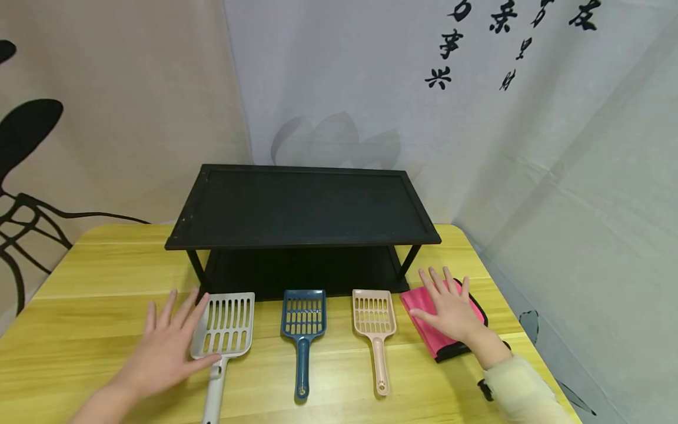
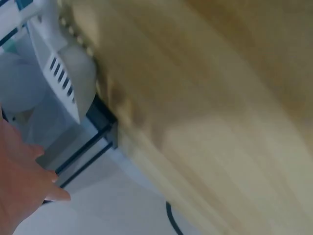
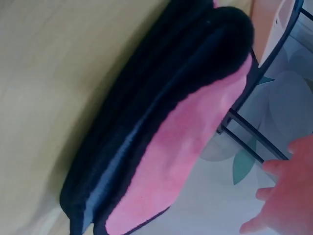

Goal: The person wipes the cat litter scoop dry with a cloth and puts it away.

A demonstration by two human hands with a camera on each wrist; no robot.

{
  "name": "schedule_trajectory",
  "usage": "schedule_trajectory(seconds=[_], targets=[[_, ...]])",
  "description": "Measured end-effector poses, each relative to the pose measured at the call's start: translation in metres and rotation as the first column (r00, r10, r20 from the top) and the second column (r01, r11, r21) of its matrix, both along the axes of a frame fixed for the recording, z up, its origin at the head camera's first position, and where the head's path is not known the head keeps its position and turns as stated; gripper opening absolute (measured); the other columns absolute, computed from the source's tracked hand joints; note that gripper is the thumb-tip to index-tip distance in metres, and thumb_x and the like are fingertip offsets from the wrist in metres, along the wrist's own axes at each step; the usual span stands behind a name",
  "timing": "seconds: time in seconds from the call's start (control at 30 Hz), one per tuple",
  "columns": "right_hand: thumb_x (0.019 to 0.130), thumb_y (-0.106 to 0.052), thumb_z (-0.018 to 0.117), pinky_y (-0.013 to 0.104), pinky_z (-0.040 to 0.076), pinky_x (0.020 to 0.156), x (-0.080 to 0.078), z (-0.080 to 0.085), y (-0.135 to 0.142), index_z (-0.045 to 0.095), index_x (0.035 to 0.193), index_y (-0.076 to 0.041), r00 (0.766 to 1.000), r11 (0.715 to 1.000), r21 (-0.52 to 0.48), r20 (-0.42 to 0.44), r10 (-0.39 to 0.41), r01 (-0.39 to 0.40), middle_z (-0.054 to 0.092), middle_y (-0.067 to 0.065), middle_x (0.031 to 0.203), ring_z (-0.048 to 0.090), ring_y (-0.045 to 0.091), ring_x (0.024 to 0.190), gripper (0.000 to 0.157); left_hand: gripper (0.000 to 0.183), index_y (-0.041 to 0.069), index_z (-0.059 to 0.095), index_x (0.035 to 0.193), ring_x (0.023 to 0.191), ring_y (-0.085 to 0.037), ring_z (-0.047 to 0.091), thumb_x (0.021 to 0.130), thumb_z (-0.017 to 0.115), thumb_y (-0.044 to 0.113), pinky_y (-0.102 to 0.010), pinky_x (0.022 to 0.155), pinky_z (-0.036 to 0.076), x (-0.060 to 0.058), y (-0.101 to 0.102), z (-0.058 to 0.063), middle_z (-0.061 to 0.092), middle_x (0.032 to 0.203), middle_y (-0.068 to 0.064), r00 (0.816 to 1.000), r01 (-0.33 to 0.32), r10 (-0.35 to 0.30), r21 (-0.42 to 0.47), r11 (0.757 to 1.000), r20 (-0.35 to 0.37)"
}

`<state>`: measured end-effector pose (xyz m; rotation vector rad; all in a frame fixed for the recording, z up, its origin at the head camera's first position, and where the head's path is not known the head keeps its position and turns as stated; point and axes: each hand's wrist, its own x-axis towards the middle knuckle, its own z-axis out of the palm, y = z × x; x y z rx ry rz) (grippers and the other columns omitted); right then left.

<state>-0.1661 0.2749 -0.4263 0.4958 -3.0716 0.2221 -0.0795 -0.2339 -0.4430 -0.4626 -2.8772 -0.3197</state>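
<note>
My left hand (image 1: 166, 353) is spread with straight fingers beside and partly over the grey litter scoop (image 1: 229, 324), holding nothing. To its right lie a blue litter scoop (image 1: 303, 335) and a beige-pink litter scoop (image 1: 376, 330), handles toward me. At the right, my right hand (image 1: 450, 309) is spread over a folded pink cloth (image 1: 418, 300) with black edging; whether it touches the cloth is hard to tell. In the right wrist view the cloth (image 3: 181, 147) shows its thick folded side, with the hand (image 3: 286, 196) at the lower right.
A black two-tier rack (image 1: 302, 206) stands at the back of the wooden table (image 1: 106, 282), its lower shelf (image 1: 296, 271) behind the scoops. A printed white curtain (image 1: 339, 76) hangs behind and to the right of the table.
</note>
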Motion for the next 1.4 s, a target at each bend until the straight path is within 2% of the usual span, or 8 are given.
schedule_trajectory(seconds=[0.1, 0.23, 0.47, 0.67, 0.87, 1.03, 1.2, 1.4], targets=[[0.083, -0.056, 0.058, 0.073, -0.002, 0.102, -0.002, -0.004, 0.0, 0.024, 0.148, -0.008, 1.0, 1.0, 0.003, -0.015, -0.001, 0.001, 0.026, 0.023, 0.15, 0.011, 0.049, 0.139, 0.087, 0.116, 0.013, 0.004, 0.152, 0.14, -0.049, -0.006, 0.069, 0.068, 0.064, -0.06, 0.105, -0.02, 0.001, 0.002, -0.006, 0.013, 0.154, -0.022, 1.0, -0.013, 0.013, 0.008, 1.0, 0.027], [0.083, -0.055, 0.058, 0.074, 0.001, 0.102, -0.005, -0.011, -0.002, 0.026, 0.148, -0.008, 1.0, 1.0, 0.015, -0.021, -0.007, 0.007, 0.028, 0.023, 0.149, 0.012, 0.049, 0.138, 0.086, 0.119, 0.01, 0.006, 0.151, 0.139, -0.051, -0.005, 0.067, 0.068, 0.067, -0.057, 0.104, -0.023, 0.003, 0.004, -0.012, 0.015, 0.152, -0.025, 0.997, -0.03, 0.029, 0.013, 0.999, 0.07], [0.084, -0.054, 0.058, 0.072, -0.001, 0.103, -0.01, -0.022, -0.005, 0.026, 0.148, -0.007, 1.0, 0.999, 0.023, 0.021, -0.023, 0.022, 0.027, 0.023, 0.15, 0.011, 0.048, 0.139, 0.086, 0.123, 0.01, 0.0, 0.151, 0.138, -0.051, -0.008, 0.066, 0.069, 0.066, -0.066, 0.104, -0.015, 0.008, 0.007, -0.014, 0.004, 0.154, -0.026, 0.992, -0.068, 0.063, 0.044, 0.997, 0.107], [0.085, -0.055, 0.056, 0.073, 0.004, 0.102, -0.013, -0.032, -0.004, 0.034, 0.145, -0.007, 1.0, 0.998, 0.061, 0.014, -0.026, 0.025, 0.034, 0.022, 0.147, 0.02, 0.048, 0.137, 0.079, 0.129, 0.008, -0.007, 0.15, 0.138, -0.052, -0.008, 0.064, 0.07, 0.067, -0.07, 0.103, -0.009, 0.013, 0.003, -0.018, -0.001, 0.153, -0.027, 0.988, -0.123, 0.116, 0.067, 0.99, 0.104], [0.087, -0.049, 0.056, 0.074, 0.004, 0.101, -0.014, -0.039, -0.002, 0.045, 0.138, -0.005, 0.998, 0.996, 0.081, 0.05, -0.027, 0.023, 0.042, 0.022, 0.142, 0.029, 0.049, 0.133, 0.068, 0.134, -0.006, -0.006, 0.147, 0.133, -0.06, -0.001, 0.065, 0.065, 0.073, -0.075, 0.099, -0.003, 0.014, -0.01, -0.018, 0.005, 0.148, -0.038, 0.952, -0.23, 0.207, 0.079, 0.97, 0.226], [0.087, -0.045, 0.059, 0.075, 0.007, 0.1, -0.016, -0.041, -0.003, 0.046, 0.136, -0.004, 0.998, 0.996, 0.083, 0.057, -0.03, 0.025, 0.043, 0.023, 0.14, 0.031, 0.048, 0.132, 0.066, 0.12, -0.011, 0.016, 0.143, 0.128, -0.065, 0.008, 0.069, 0.063, 0.071, -0.078, 0.094, 0.004, 0.015, -0.017, -0.018, 0.016, 0.143, -0.041, 0.927, -0.263, 0.233, 0.066, 0.963, 0.293], [0.084, -0.043, 0.064, 0.075, 0.014, 0.099, -0.018, -0.041, -0.004, 0.054, 0.128, -0.004, 0.999, 0.994, 0.099, 0.001, -0.04, 0.04, 0.054, 0.02, 0.128, 0.041, 0.046, 0.125, 0.06, 0.086, -0.004, 0.05, 0.124, 0.122, -0.064, 0.021, 0.072, 0.066, 0.063, -0.076, 0.091, 0.016, 0.015, -0.018, -0.02, 0.031, 0.136, -0.039, 0.942, -0.211, 0.177, 0.093, 0.973, 0.284], [0.08, -0.042, 0.07, 0.069, 0.019, 0.1, -0.019, -0.041, -0.006, 0.059, 0.123, -0.006, 0.997, 0.99, 0.123, -0.058, -0.06, 0.067, 0.06, 0.016, 0.117, 0.048, 0.041, 0.114, 0.057, 0.068, 0.002, 0.059, 0.115, 0.122, -0.061, 0.024, 0.074, 0.07, 0.055, -0.071, 0.094, 0.019, 0.015, -0.016, -0.018, 0.036, 0.136, -0.035, 0.959, -0.155, 0.108, 0.168, 0.973, 0.261]])
